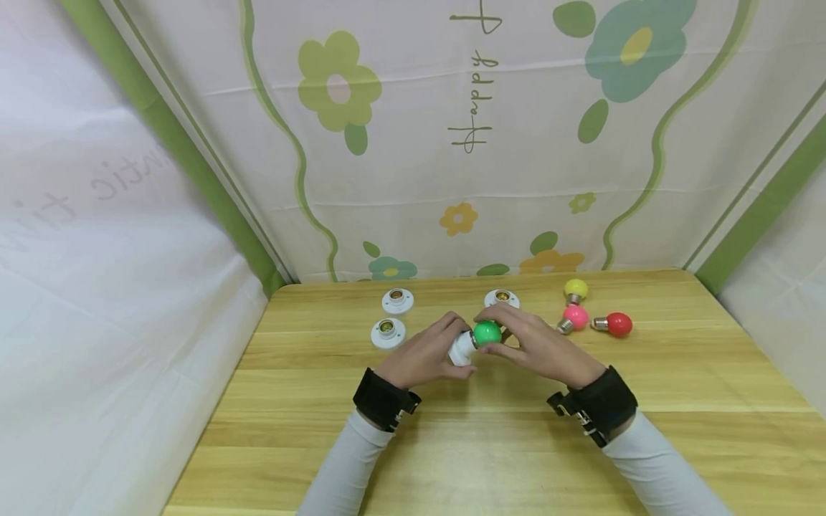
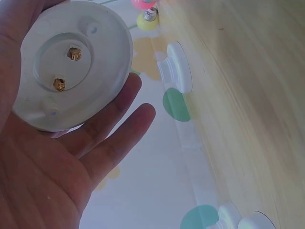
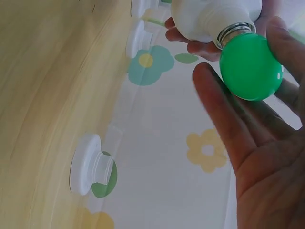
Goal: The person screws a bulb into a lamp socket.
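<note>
My left hand (image 1: 427,355) grips a white round lamp holder (image 1: 461,348) by its rim, lifted off the table. In the left wrist view the underside of the lamp holder (image 2: 76,64) faces the camera, with two brass screws in its recess. Between the thumb and fingers of my right hand (image 1: 538,346) is a green light bulb (image 1: 487,332). The metal base of the green bulb (image 3: 251,67) sits at the mouth of the holder, partly inside it; how deep it goes is hidden.
Two white lamp holders (image 1: 388,333) stand left of my hands, and another holder (image 1: 502,297) stands behind them. To the right lie a yellow bulb (image 1: 576,289), a pink bulb (image 1: 575,317) and a red bulb (image 1: 619,325) on the wooden table (image 1: 490,459). A printed curtain (image 1: 400,201) hangs behind the table.
</note>
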The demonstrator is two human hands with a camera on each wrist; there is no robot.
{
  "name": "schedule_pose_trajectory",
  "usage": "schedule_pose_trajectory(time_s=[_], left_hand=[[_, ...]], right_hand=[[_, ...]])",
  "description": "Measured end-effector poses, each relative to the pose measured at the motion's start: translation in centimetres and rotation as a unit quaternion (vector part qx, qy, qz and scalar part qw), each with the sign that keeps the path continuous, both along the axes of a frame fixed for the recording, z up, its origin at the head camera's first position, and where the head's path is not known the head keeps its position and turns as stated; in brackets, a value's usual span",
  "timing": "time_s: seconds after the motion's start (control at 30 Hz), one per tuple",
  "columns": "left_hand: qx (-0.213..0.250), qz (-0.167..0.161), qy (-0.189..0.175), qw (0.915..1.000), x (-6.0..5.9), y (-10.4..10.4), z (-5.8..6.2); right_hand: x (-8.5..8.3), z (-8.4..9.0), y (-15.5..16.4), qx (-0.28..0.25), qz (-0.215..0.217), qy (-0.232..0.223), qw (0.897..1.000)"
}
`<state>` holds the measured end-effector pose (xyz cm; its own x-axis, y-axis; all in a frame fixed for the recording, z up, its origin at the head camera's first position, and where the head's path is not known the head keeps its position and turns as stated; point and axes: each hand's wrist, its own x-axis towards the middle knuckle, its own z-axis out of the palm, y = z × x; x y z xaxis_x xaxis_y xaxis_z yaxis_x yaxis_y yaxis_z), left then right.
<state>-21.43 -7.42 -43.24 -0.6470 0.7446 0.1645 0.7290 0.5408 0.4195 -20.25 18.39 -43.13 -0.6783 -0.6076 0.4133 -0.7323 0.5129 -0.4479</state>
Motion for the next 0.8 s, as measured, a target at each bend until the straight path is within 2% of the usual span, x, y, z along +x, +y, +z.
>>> schedule_pose_trajectory(time_s=[0.13,0.3,0.8], left_hand=[[-0.001,0.001,0.002,1.0000,-0.04,-0.02,-0.05],[0.005,0.000,0.003,1.0000,0.02,-0.02,0.00],[-0.003,0.002,-0.005,1.0000,0.00,0.02,-0.05]], right_hand=[[-0.08,-0.07,-0.02,-0.012,0.021,0.014,1.000],[-0.08,-0.17,0.07,-0.018,0.028,0.009,0.999],[0.13,0.08,0.08,-0.003,-0.002,-0.008,1.000]])
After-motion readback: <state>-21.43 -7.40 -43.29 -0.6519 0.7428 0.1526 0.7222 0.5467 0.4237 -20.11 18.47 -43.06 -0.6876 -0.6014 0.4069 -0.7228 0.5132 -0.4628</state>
